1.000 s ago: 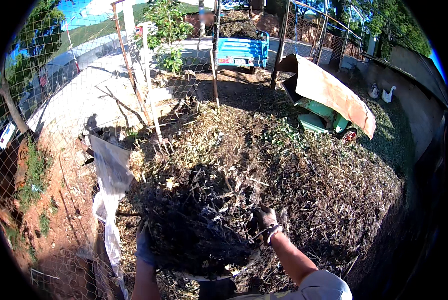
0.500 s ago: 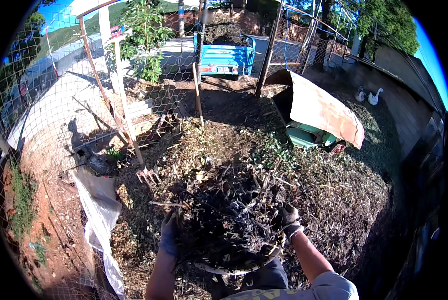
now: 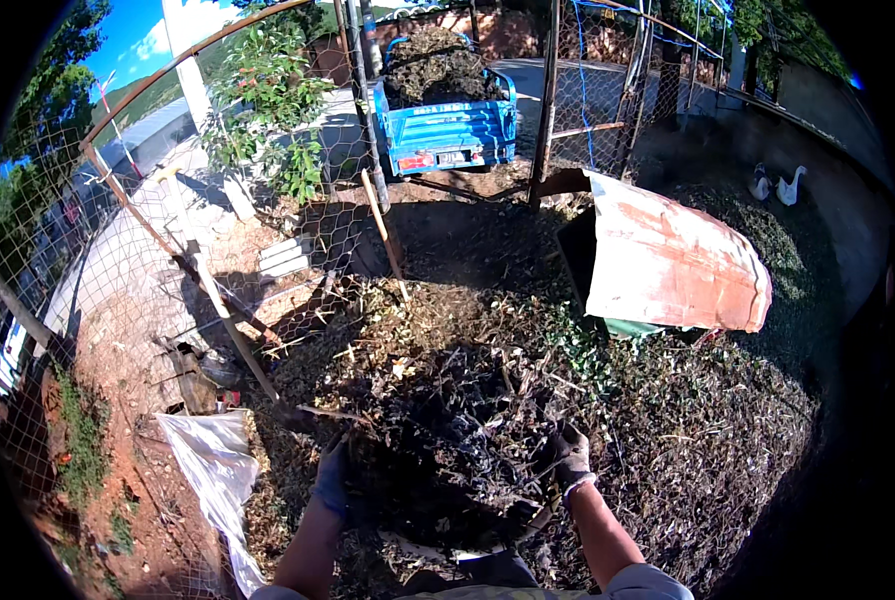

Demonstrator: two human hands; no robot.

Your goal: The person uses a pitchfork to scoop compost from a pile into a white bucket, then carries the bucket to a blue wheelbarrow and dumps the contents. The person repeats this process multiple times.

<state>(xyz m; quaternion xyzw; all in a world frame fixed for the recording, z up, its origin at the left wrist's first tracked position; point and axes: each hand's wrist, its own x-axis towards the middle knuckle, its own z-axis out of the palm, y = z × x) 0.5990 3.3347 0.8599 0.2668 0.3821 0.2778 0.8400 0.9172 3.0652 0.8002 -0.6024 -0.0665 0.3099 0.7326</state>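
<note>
A broad, shallow container, its pale rim [image 3: 418, 547] showing along the near side, is held low in front of me. Dark, damp-looking plant litter [image 3: 448, 465] heaps inside it and hides most of its walls. My left hand [image 3: 333, 475], in a greyish glove, grips the left side, its fingers partly in shade. On the opposite side my right hand [image 3: 571, 458], also gloved, is closed at the edge, with the fingertips partly hidden. A thin stick [image 3: 333, 411] lies across the litter just beyond my left hand.
Dry leaf litter [image 3: 698, 400] covers the ground. A long-handled fork [image 3: 223, 312] leans ahead-left near wire fencing [image 3: 58, 250] and a plastic sheet [image 3: 213, 455]. Ahead-right is a rusty metal sheet [image 3: 678, 255]. Beyond the fence gap stands a loaded blue truck [image 3: 448, 135]; a white goose [image 3: 791, 187] is far right.
My view has tilted up and moved nearer the truck, which shows larger with its load visible. Both hands stay on the container. The fork and metal sheet appear lower in view.
</note>
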